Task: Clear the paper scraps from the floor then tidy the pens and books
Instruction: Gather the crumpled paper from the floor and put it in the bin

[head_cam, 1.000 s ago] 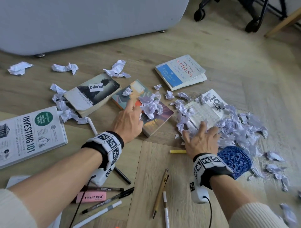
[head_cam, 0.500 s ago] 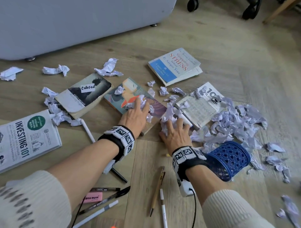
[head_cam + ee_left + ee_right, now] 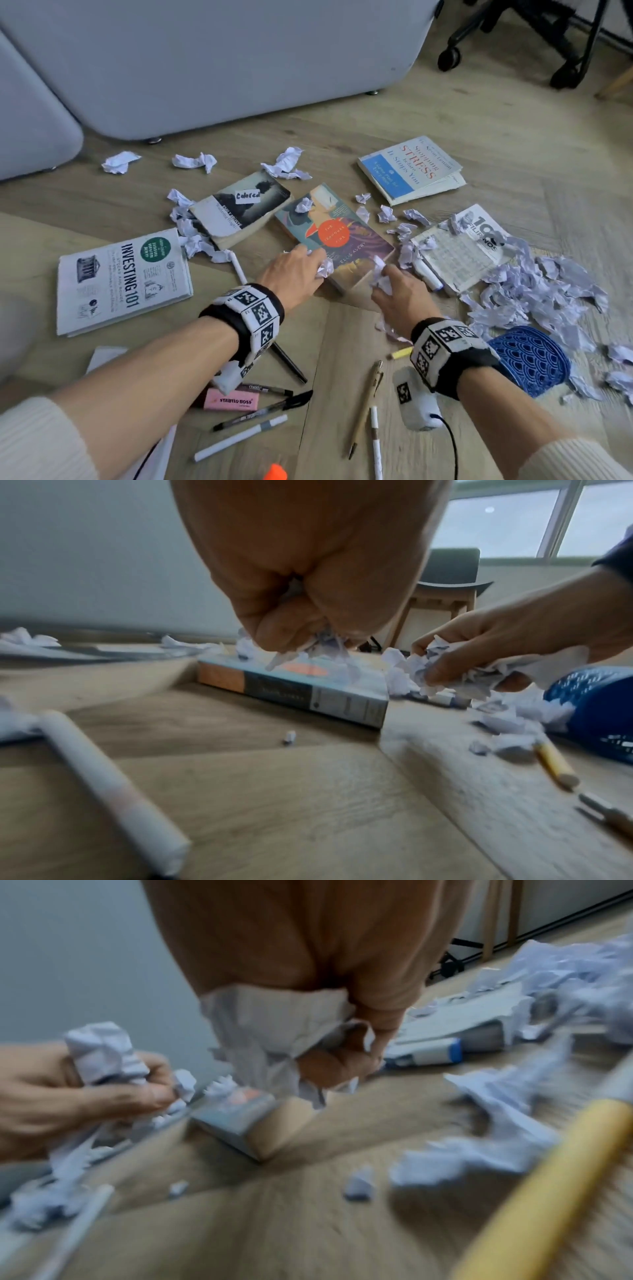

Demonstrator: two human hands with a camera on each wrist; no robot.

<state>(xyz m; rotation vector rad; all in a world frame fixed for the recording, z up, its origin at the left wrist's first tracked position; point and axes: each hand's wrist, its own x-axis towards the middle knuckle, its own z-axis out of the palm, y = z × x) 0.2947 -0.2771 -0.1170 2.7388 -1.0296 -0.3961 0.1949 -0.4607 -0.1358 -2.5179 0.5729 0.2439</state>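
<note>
My left hand (image 3: pixel 310 265) grips a wad of white paper scraps (image 3: pixel 322 645) at the near edge of a teal and purple book (image 3: pixel 337 236). Just right of that book, my right hand (image 3: pixel 390 284) holds another crumpled bunch of scraps (image 3: pixel 274 1031). A big pile of scraps (image 3: pixel 534 287) lies to the right, partly over a white booklet (image 3: pixel 459 250). More scraps (image 3: pixel 193 236) sit beside a grey book (image 3: pixel 239 209). Several pens (image 3: pixel 260 416) and a pink highlighter (image 3: pixel 233 399) lie near my forearms.
A blue patterned holder (image 3: pixel 527 356) lies on its side by my right wrist. "Investing 101" (image 3: pixel 123 277) lies at the left, a stress book (image 3: pixel 407 168) at the back. A grey sofa (image 3: pixel 205 61) bounds the back, chair wheels (image 3: pixel 448 58) stand far right.
Both hands swept scraps off the teal book, closed round them and drew back toward me. The book's cover now shows bare. My view shifted left and up.
</note>
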